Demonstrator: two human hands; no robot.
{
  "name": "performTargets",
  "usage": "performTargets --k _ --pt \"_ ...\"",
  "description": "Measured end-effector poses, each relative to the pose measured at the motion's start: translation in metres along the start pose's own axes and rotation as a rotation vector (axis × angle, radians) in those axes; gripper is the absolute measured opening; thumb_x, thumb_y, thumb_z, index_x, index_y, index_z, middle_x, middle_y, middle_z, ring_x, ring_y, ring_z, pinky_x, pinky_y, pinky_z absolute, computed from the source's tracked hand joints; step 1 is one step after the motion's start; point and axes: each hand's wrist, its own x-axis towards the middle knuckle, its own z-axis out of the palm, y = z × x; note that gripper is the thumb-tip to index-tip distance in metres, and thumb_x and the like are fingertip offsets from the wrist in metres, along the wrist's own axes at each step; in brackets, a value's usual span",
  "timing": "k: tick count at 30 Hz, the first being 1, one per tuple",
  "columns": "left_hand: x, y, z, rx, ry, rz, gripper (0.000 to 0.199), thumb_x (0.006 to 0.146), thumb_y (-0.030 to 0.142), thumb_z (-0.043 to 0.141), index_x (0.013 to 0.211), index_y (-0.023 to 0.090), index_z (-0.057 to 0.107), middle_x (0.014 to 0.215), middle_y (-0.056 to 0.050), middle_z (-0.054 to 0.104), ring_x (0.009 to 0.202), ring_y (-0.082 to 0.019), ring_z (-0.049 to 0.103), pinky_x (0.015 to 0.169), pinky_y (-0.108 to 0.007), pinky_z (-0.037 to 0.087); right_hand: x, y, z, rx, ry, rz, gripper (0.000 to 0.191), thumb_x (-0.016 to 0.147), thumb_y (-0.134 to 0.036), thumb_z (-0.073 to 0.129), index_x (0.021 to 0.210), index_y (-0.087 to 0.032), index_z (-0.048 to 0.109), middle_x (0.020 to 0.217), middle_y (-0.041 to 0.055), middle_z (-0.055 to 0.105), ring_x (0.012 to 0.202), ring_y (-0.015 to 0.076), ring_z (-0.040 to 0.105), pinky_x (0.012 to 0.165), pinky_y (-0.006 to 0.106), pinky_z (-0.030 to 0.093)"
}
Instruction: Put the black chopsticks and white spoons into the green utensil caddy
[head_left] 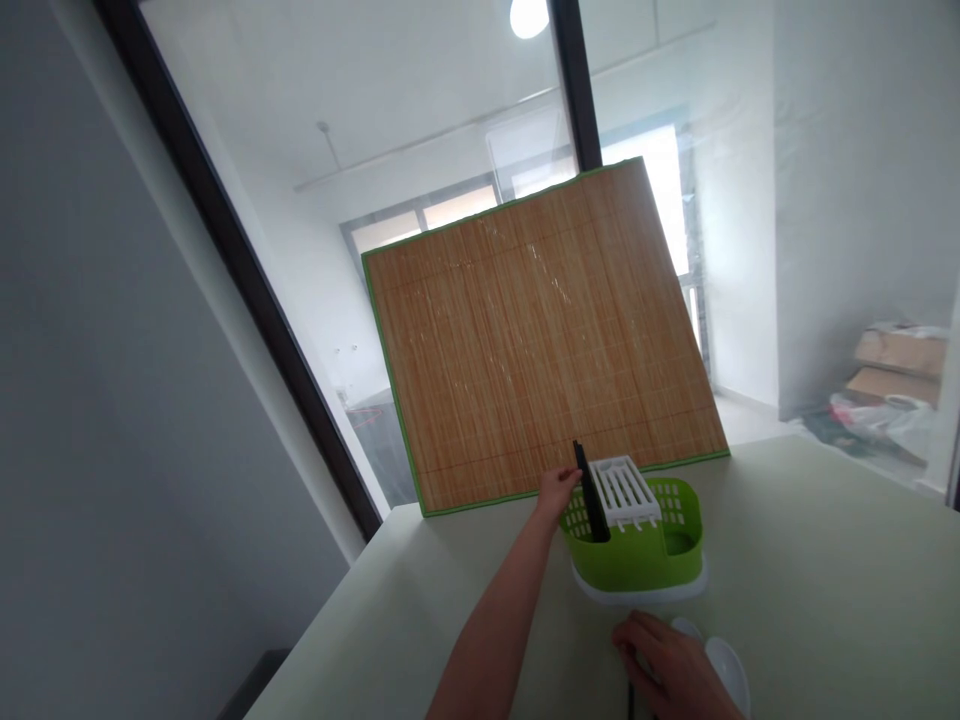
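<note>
A green utensil basket (630, 565) with a white base stands on the table, a white slatted rack (624, 490) across its top. Black chopsticks (590, 495) lean upright in its left compartment. My left hand (559, 490) is at the basket's left side, fingertips pinched at the upper part of these chopsticks. In front of the basket, my right hand (667, 660) is low over the table with curled fingers. From under it runs a thin dark stick (631, 697), like another chopstick; the grip on it is partly hidden. White spoons (729, 672) lie beside that hand, partly covered by it.
Behind the basket a bamboo mat (540, 340) with green edging leans against a dark-framed glass pane. The pale table (817, 560) extends to both sides. Beyond the glass, cardboard boxes (900, 360) and plastic wrap lie on the right.
</note>
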Motion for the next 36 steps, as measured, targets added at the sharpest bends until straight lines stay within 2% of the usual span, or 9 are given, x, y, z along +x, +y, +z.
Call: performTargets --k 9,15,18,22,25,28,30,33,36 --pt "0.009 -0.002 0.003 0.066 -0.032 -0.027 0.023 0.074 0.033 0.061 0.067 0.011 0.067 0.069 -0.008 0.066 0.069 -0.017 0.06 0.07 -0.03 0.045 0.001 0.003 0.002 -0.031 -0.004 0.0 0.019 0.085 -0.016 0.04 0.09 -0.023 0.057 0.085 0.002 0.063 0.077 0.0157 0.062 0.065 0.025 0.041" --pt "-0.002 0.011 -0.004 0.045 0.052 0.019 0.018 0.074 0.028 0.061 0.08 0.013 0.068 0.088 -0.011 0.069 0.079 -0.018 0.062 0.076 -0.03 0.046 0.0 0.005 0.002 -0.008 0.001 0.016 0.019 0.086 -0.017 0.039 0.09 -0.023 0.056 0.085 0.0013 0.063 0.077 0.0154 0.061 0.065 0.025 0.04" --pt "-0.025 0.014 -0.013 0.028 0.205 0.069 0.026 0.079 0.03 0.055 0.097 0.014 0.065 0.107 -0.013 0.064 0.092 -0.018 0.06 0.085 -0.031 0.044 0.0 0.005 -0.001 0.031 0.023 0.047 0.019 0.088 -0.02 0.038 0.091 -0.024 0.056 0.087 0.0014 0.063 0.078 0.0155 0.06 0.067 0.026 0.04" --pt "-0.091 0.001 -0.015 -0.108 0.409 0.129 0.035 0.081 0.033 0.05 0.111 0.015 0.056 0.111 -0.013 0.06 0.095 -0.018 0.058 0.084 -0.032 0.046 0.002 0.007 -0.008 0.112 0.066 0.138 0.018 0.088 -0.023 0.038 0.092 -0.023 0.056 0.084 0.0015 0.062 0.071 0.0153 0.058 0.065 0.027 0.041" --pt "-0.158 -0.019 -0.009 -0.118 0.3 0.026 0.035 0.081 0.032 0.049 0.111 0.015 0.055 0.109 -0.012 0.06 0.088 -0.016 0.058 0.078 -0.029 0.048 0.004 0.012 -0.012 0.191 0.101 0.216 0.019 0.087 -0.027 0.04 0.092 -0.021 0.057 0.078 0.0013 0.062 0.064 0.0152 0.056 0.062 0.028 0.041" --pt "-0.222 -0.036 0.001 0.018 0.077 -0.1 0.036 0.08 0.029 0.047 0.113 0.017 0.055 0.109 -0.01 0.059 0.083 -0.016 0.057 0.065 -0.025 0.048 0.004 0.022 -0.013 0.273 0.154 0.268 0.021 0.086 -0.032 0.042 0.092 -0.02 0.058 0.076 0.0019 0.063 0.064 0.0161 0.056 0.061 0.028 0.042" --pt "-0.253 -0.043 0.008 0.195 -0.068 -0.124 0.041 0.073 0.027 0.054 0.114 0.019 0.056 0.112 -0.01 0.057 0.085 -0.017 0.056 0.067 -0.026 0.047 0.004 0.029 -0.012 0.322 0.179 0.288 0.022 0.086 -0.034 0.043 0.092 -0.019 0.058 0.075 0.0022 0.064 0.065 0.0165 0.056 0.061 0.028 0.042" --pt "-0.279 -0.042 0.019 0.563 -0.212 -0.202 0.048 0.07 0.027 0.057 0.118 0.023 0.055 0.118 -0.009 0.055 0.098 -0.024 0.052 0.08 -0.034 0.045 0.004 0.032 -0.012 0.358 0.179 0.299 0.023 0.085 -0.036 0.044 0.092 -0.019 0.059 0.072 0.0013 0.063 0.063 0.0163 0.055 0.059 0.027 0.042" --pt "-0.281 -0.028 0.026 0.853 -0.321 -0.366 0.041 0.074 0.023 0.052 0.114 0.023 0.058 0.119 -0.011 0.054 0.106 -0.031 0.05 0.079 -0.04 0.046 0.004 0.028 -0.012 0.352 0.158 0.302 0.024 0.085 -0.036 0.043 0.091 -0.019 0.059 0.068 0.0003 0.061 0.06 0.0152 0.053 0.057 0.026 0.04"
